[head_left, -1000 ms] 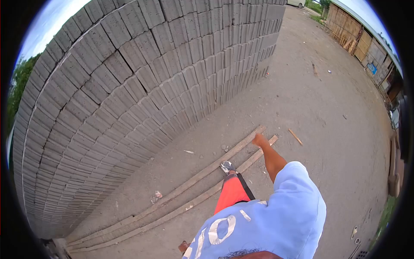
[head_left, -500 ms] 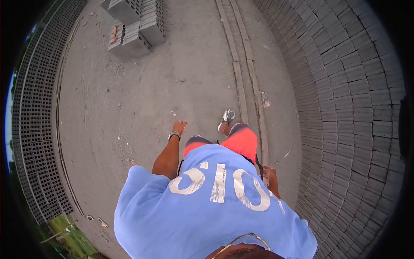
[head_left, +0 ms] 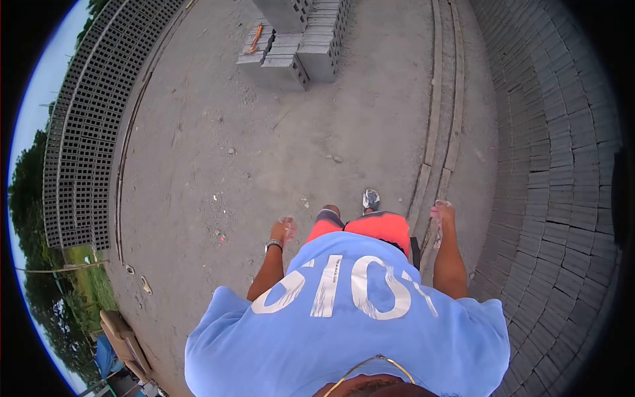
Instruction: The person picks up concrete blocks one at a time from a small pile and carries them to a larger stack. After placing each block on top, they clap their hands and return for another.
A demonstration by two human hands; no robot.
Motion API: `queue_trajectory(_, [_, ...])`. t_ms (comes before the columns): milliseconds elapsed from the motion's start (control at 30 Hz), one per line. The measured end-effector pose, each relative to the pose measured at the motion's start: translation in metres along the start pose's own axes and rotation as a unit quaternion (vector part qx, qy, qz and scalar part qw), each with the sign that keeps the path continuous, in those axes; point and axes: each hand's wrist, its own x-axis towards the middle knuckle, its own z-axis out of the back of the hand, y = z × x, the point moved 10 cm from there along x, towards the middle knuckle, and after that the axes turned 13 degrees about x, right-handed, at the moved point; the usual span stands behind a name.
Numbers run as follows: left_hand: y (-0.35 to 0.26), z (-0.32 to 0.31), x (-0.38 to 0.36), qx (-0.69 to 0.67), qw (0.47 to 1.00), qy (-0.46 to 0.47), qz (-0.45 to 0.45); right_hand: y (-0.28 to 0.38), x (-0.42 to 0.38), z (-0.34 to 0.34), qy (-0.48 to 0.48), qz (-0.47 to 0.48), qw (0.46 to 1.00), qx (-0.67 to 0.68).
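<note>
The shirt point(head_left: 350, 341) is light blue with white lettering point(head_left: 326, 284), the shorts point(head_left: 380, 229) coral red, the planks point(head_left: 455, 135) grey-brown, the left block wall point(head_left: 92, 145) dark-gridded grey.

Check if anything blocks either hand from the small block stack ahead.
Nothing visible does. Between the left hand and the small block stack there's only ground with small loose stones around. Near the right hand, boards lie low on the ground; at most a trip risk, I'd say.

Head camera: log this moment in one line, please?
left hand: looks empty; right hand: looks empty; orange object: on hollow concrete blocks; planks: on ground
</note>
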Motion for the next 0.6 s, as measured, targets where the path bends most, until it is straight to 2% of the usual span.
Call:
queue_trajectory(33, [-0.040,0.006,0.000,-0.016,0.999,-0.018,-0.024,0.051,0.019,-0.049,0.026,0.026,0.998,-0.053])
queue_trajectory(133, [-0.117,0.025,0.020,-0.057,0.995,-0.051,-0.061,0.177,0.066,-0.197,0.147,0.139,0.975,-0.090])
queue_trajectory(233, [-0.159,0.039,0.048,-0.035,0.996,-0.043,-0.076,0.283,0.045,-0.315,0.185,0.167,0.964,-0.094])
queue_trajectory(267, [-0.163,0.045,0.065,-0.037,0.997,-0.041,-0.055,0.306,0.045,-0.349,0.203,0.179,0.958,-0.099])
queue_trajectory(367, [-0.148,0.059,0.121,-0.036,0.999,-0.024,0.031,0.331,0.075,-0.434,0.245,0.177,0.946,-0.115])
queue_trajectory(433, [-0.135,0.070,0.167,-0.030,0.994,-0.003,0.109,0.328,0.101,-0.473,0.232,0.129,0.958,-0.111])
queue_trajectory(533, [-0.118,0.100,0.241,0.003,0.986,0.036,0.161,0.304,0.150,-0.527,0.181,0.042,0.977,-0.109])
queue_trajectory(600, [-0.183,0.134,0.325,-0.023,0.992,0.044,0.118,0.325,0.204,-0.581,0.135,0.008,0.988,-0.075])
